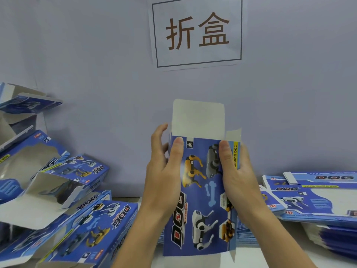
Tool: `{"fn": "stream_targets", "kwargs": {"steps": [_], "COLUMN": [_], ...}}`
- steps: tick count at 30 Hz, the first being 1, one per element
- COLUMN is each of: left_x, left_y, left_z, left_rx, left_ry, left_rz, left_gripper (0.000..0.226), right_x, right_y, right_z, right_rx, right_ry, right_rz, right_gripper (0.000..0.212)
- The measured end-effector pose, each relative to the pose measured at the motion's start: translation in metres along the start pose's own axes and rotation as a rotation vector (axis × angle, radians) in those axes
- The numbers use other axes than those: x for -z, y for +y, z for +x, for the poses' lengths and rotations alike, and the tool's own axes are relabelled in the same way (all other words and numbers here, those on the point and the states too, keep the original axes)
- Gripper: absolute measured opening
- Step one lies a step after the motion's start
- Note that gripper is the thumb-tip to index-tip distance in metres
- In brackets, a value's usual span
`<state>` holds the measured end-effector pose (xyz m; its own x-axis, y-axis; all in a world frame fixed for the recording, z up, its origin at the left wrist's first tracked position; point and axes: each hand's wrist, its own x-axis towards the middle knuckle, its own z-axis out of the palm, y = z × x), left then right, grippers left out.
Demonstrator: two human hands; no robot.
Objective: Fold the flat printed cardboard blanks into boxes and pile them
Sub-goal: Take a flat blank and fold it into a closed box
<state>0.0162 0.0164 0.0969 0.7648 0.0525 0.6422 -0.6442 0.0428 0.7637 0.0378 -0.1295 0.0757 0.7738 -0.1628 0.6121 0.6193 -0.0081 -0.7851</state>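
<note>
A: Reading print on the held box [202,190]: "DOG", robot dogs, a bone, "MOVING DOG" on the side strip.
B: Grip?
A: Left hand [166,171] and right hand [234,171] both clasp it, centre frame, white flap up at 12.
B: Rest?
A: Folded boxes [67,209] at 8. Flat blanks [313,198] at 4, "TOP" printed. Wall sign [197,31]: "折盒".

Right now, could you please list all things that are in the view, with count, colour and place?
held box: one, blue printed, centre, upright, white top flap open
folded boxes: several, exact count unclear, blue, piled at left
flat blanks: a stack, count unclear, blue, at right
paper sign: one, white with brown characters, on the wall
table: one, white, bottom right
left hand: fingers grip the box's left edge
right hand: fingers grip its right edge
</note>
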Motion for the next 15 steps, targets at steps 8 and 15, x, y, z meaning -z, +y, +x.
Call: {"fn": "stream_targets", "kwargs": {"steps": [8, 15], "left_x": [-0.003, 0.019], "left_y": [0.008, 0.013], "left_z": [0.002, 0.007], "left_rx": [-0.006, 0.085], "left_ry": [-0.065, -0.034], "left_rz": [0.021, -0.05], "left_gripper": [0.065, 0.038], "right_x": [-0.002, -0.009], "right_y": [-0.005, -0.009], "right_z": [-0.002, -0.004], "right_rx": [0.022, 0.034], "right_ry": [0.004, -0.141], "right_rz": [0.012, 0.042], "right_gripper": [0.069, 0.057]}}
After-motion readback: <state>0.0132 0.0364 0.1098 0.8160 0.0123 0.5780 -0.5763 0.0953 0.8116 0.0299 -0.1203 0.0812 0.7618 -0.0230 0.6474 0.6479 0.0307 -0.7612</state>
